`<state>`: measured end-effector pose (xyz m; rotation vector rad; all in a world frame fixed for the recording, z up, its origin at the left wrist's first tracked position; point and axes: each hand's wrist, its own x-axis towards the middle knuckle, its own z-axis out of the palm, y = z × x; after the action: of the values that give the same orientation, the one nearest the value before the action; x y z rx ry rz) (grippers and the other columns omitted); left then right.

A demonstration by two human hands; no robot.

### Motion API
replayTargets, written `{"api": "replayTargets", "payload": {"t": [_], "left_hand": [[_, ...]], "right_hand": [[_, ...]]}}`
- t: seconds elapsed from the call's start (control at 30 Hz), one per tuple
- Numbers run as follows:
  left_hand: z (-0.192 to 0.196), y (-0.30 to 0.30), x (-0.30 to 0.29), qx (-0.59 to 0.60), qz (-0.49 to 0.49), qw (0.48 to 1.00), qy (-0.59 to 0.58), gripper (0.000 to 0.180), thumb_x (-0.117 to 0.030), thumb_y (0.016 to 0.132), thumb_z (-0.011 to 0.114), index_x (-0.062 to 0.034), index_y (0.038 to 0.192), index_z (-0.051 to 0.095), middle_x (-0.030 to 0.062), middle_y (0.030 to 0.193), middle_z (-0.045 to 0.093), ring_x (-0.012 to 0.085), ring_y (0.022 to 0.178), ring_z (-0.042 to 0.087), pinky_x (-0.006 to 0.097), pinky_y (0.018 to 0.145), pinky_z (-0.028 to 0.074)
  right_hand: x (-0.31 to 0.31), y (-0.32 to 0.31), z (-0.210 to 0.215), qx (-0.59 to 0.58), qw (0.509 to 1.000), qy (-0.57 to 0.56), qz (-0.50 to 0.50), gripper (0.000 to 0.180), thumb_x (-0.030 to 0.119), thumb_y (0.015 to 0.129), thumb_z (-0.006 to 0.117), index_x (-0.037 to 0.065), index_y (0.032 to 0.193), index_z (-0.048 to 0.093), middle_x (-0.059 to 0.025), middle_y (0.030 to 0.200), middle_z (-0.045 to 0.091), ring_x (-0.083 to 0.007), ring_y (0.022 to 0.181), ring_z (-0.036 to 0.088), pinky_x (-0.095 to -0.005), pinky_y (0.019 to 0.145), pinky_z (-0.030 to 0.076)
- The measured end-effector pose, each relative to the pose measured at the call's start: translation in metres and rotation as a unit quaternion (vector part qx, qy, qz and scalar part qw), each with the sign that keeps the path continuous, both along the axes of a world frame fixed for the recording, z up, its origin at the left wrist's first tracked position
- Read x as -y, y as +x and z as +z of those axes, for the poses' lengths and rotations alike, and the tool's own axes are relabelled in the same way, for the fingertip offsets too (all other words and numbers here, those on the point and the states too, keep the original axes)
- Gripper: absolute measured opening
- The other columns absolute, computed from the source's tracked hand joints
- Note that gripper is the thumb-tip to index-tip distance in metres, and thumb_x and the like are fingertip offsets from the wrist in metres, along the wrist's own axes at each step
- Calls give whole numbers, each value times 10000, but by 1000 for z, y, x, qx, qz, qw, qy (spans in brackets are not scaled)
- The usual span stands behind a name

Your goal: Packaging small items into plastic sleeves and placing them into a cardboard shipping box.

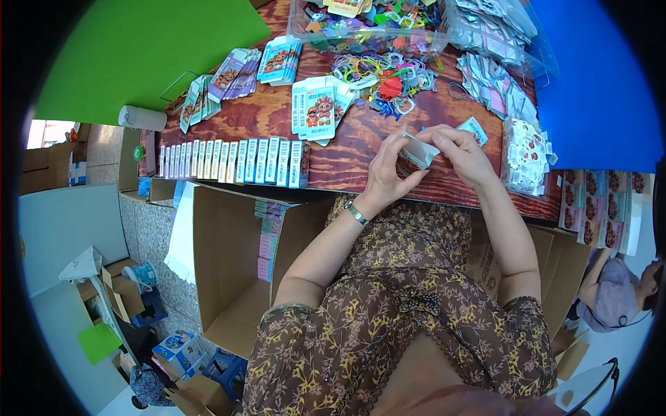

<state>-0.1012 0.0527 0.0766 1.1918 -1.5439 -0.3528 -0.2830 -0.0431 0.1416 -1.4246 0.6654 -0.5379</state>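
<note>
My left hand (388, 172) is wrapped round a small open carton (420, 151) above the table's front edge, its thumb and fingers on opposite sides. At the carton's open end, the closed fingers of my right hand (463, 154) touch a flap; whether they hold anything more is hidden. A light-blue printed piece (474, 129) lies just beyond my right hand. Left of my hands is a small stack of flat printed cartons (318, 111). Beyond the hands lies a heap of coloured rubbery loops and charms (388, 80).
Filled small cartons (239, 159) stand in a row along the front left edge. Clear bins (368, 38) stand at the back. Silvery packets (496, 90) and a container of white sachets (525, 156) are at right. A large cardboard box (229, 256) stands below the table.
</note>
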Motion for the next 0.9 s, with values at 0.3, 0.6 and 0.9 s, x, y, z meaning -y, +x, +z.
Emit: {"api": "replayTargets", "payload": {"t": [0.3, 0.6, 0.9], "left_hand": [[0, 0, 0, -1, 3, 1000, 10, 767, -163, 710, 894, -34, 1333, 466, 262, 1408, 532, 435, 1280, 556, 479, 1022, 507], [-7, 2, 0, -45, 17, 998, 39, 867, -122, 720, 896, -9, 1414, 390, 190, 1251, 592, 301, 1096, 685, 381, 920, 577], [-2, 5, 2, 0, 22, 1000, 11, 936, -100, 732, 881, -10, 1475, 319, 204, 1282, 584, 317, 1126, 673, 398, 929, 576]], "right_hand": [[0, 1, -7, 85, 988, 133, 0, 234, 153, 1020, 613, -15, 1148, 714, -65, 1203, 649, -175, 1143, 614, -337, 1003, 466], [-23, 22, 12, -142, 891, -426, -67, 278, 57, 900, 719, 36, 1177, 703, -114, 1010, 674, -243, 863, 699, -341, 739, 558], [-17, 24, 25, -166, 875, -453, -28, 291, 114, 901, 737, 66, 1188, 718, -105, 996, 677, -259, 845, 704, -366, 703, 557]]}}
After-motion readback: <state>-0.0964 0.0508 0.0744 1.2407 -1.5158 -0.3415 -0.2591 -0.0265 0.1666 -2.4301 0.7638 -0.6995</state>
